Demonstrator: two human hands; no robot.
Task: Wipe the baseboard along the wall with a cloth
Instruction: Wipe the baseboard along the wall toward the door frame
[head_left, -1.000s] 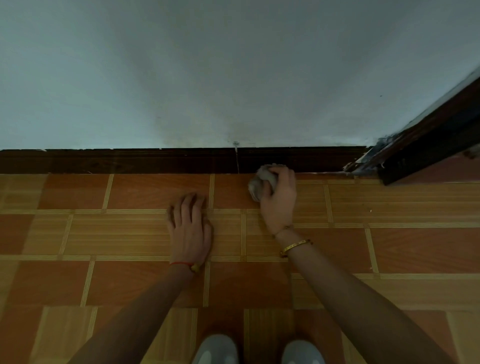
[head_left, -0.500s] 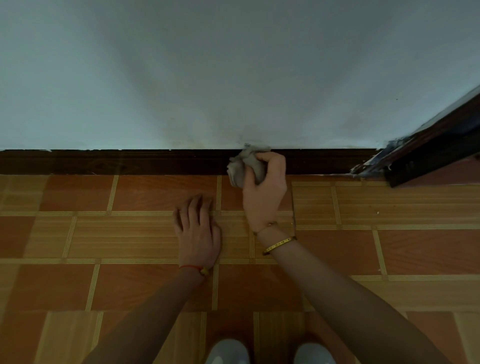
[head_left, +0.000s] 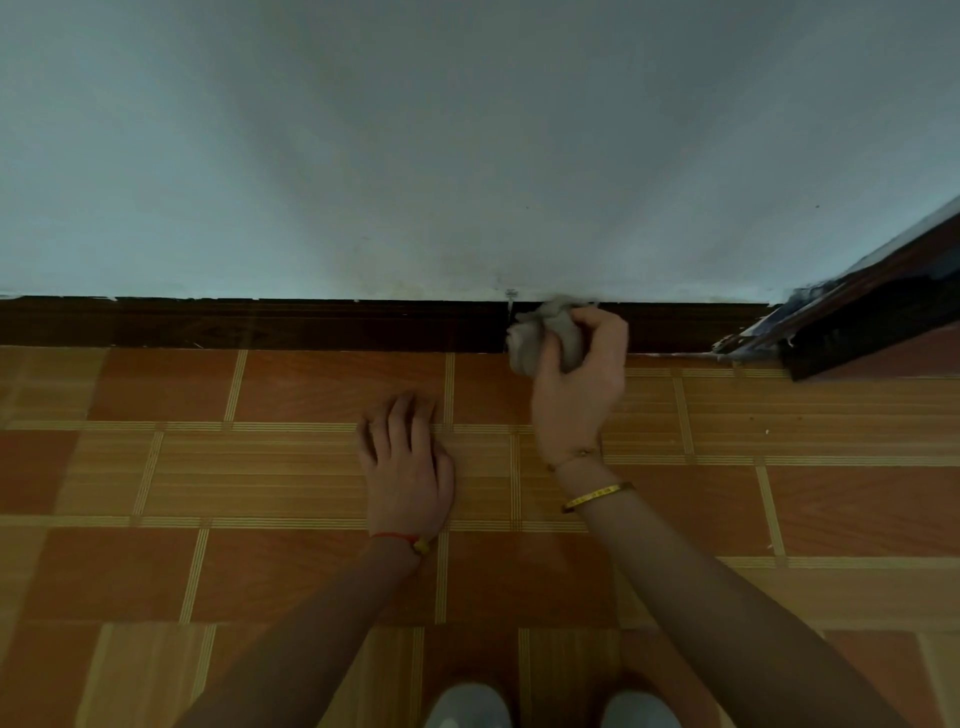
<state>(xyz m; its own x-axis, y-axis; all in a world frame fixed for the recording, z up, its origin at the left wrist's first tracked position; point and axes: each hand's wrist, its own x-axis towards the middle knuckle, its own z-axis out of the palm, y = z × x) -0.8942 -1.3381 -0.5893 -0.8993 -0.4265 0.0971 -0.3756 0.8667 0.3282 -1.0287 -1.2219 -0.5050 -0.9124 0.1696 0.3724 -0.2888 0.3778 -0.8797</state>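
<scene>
nearest the camera, two pale shoes (head_left: 550, 706) sit at the bottom edge, toes toward the wall; the person seems to crouch low, which would explain both arms reaching forward and down. the left hand (head_left: 405, 462) lies flat on the floor (head_left: 156, 467), fingers straight and together, gripping nothing. it looks like a prop, taking body weight so the other arm can work freely. a red thread circles that wrist.

further on, the right hand (head_left: 582, 395), with a gold bangle on its wrist, has its fingers curled tight around the cloth (head_left: 545, 338). the cloth is bunched into a grey wad, probably to give a firm pad for rubbing. it presses against the baseboard (head_left: 260, 325), covering the face from floor line to top edge, just right of a thin vertical joint.

the baseboard's long axis runs left to right along the foot of the wall (head_left: 467, 130), its face turned toward the person. at far right it ends near a dark door frame (head_left: 857, 322).
</scene>
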